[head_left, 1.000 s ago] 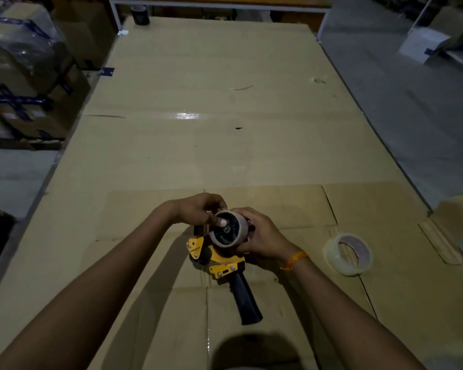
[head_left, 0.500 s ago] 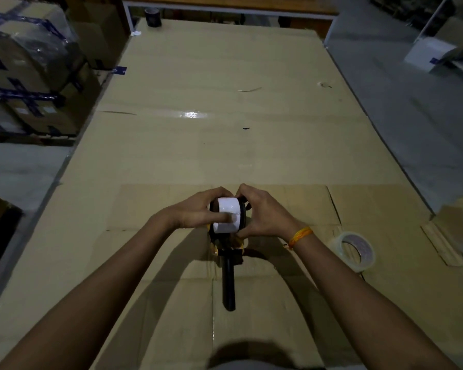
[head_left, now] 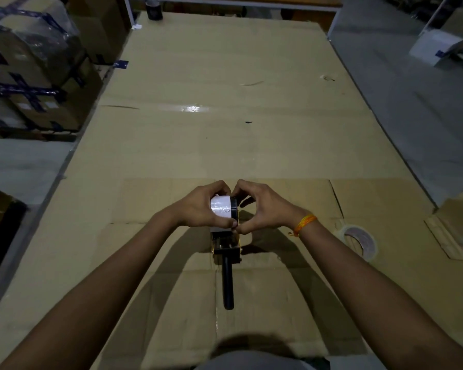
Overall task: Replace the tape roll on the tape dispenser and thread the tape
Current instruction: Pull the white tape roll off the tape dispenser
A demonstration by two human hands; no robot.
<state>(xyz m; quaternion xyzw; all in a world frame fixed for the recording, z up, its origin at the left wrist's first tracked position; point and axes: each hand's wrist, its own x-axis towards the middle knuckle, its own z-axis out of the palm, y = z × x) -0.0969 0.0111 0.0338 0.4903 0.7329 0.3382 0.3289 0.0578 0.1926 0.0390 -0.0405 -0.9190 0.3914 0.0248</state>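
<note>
Left hand (head_left: 198, 209) wraps the white tape roll (head_left: 220, 207) on the dispenser (head_left: 226, 248), standing upright on the tabletop (head_left: 225, 129), while right hand (head_left: 262, 208) pinches the hub side, apparently to steady it.

Tan cardboard, a white roll, black and yellow dispenser

The tape roll (head_left: 220, 206) is glossy white; the tape dispenser (head_left: 227, 248) has a black handle and yellow frame edges. An orange wristband (head_left: 304, 223) circles the right wrist. At three o'clock lies a clear spare roll (head_left: 360, 242) with pale core. Brown boxes (head_left: 30, 65) at ten o'clock carry dark blue tape crosses.
</note>
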